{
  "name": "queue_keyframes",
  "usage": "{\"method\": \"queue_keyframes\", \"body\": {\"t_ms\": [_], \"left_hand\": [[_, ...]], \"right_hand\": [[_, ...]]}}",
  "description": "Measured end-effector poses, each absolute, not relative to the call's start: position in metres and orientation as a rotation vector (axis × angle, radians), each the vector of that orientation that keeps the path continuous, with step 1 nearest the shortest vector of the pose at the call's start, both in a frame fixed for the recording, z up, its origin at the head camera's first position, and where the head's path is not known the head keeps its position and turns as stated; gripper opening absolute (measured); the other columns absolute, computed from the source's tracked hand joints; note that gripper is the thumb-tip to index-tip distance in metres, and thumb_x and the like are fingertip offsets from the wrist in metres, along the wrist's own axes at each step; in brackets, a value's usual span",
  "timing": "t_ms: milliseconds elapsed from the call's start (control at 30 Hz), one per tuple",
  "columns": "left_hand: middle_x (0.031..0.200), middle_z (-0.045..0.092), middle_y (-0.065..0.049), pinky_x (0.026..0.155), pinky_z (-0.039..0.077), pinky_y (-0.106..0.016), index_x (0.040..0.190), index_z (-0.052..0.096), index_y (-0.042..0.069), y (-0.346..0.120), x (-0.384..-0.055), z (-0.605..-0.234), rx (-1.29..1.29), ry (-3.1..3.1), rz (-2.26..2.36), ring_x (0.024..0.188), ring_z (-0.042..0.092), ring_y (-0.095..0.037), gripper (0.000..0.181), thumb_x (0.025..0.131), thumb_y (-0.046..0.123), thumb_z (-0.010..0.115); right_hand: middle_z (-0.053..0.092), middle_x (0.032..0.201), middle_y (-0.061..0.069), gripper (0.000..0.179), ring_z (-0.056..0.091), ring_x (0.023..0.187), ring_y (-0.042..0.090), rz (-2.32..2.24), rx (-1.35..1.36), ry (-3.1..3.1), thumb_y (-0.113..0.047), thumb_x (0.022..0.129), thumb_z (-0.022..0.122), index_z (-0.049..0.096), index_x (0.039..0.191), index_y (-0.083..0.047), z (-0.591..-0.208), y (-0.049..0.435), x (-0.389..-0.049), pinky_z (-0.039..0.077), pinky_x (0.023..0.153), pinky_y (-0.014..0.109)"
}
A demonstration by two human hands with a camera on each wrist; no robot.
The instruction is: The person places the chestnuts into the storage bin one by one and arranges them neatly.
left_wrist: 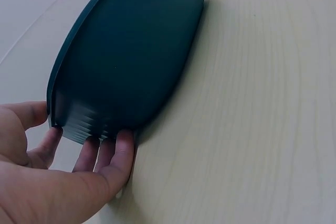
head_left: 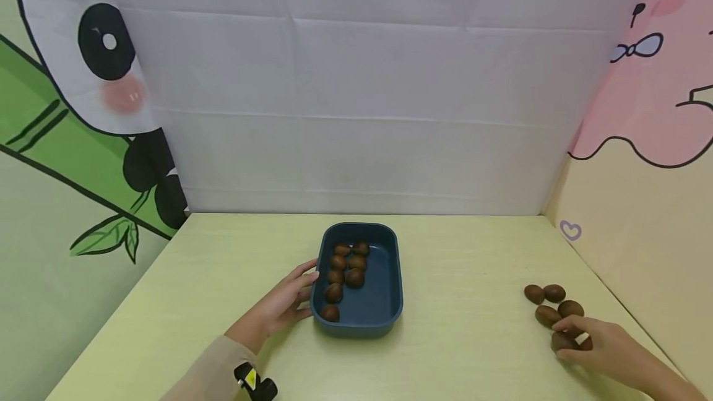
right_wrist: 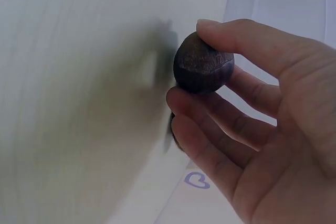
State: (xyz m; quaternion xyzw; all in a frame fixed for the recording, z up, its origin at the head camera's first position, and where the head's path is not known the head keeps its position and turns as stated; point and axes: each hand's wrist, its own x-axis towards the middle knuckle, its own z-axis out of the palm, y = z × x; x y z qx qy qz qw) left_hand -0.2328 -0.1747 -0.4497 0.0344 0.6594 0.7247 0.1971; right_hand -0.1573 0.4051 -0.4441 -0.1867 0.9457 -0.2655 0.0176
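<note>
A dark blue rectangular box stands on the table, with a double column of brown chestnuts along its left side. My left hand touches the box's left outer wall with its fingertips; in the left wrist view, the fingers lie against the wall and the thumb is by the rim. At the right, my right hand pinches a chestnut between thumb and fingers. Another chestnut shows partly behind it. Several more chestnuts lie just beyond that hand.
The pale wood-grain table extends between the box and the loose chestnuts. A white sheet hangs at the table's back edge. Cartoon-printed walls flank both sides. A black strap device sits on the left sleeve.
</note>
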Motion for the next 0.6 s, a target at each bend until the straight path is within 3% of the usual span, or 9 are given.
{"method": "queue_keyframes", "body": {"t_ms": [400,600], "left_hand": [[0.149,0.044,-0.021,0.096,0.046,-0.046,0.16,0.019,0.018,-0.175,-0.233,-0.451,0.088,1.84,2.036,0.132,0.049,-0.032,0.063,0.107,0.035,0.048],[0.148,0.045,-0.02,0.096,0.046,-0.047,0.159,0.02,0.018,-0.174,-0.233,-0.45,0.075,1.838,2.043,0.131,0.05,-0.031,0.062,0.107,0.035,0.049]], "right_hand": [[0.068,0.104,-0.001,0.035,0.059,0.08,0.001,-0.898,-0.835,2.954,-0.022,0.085,0.082,0.068,0.113,-0.008,-0.432,0.356,-0.176,0.052,0.065,0.025],[0.065,0.111,-0.006,0.037,0.063,0.084,0.005,-0.935,-0.708,2.836,-0.025,0.09,0.077,0.066,0.123,-0.011,-0.416,0.318,-0.189,0.052,0.07,0.026]]}}
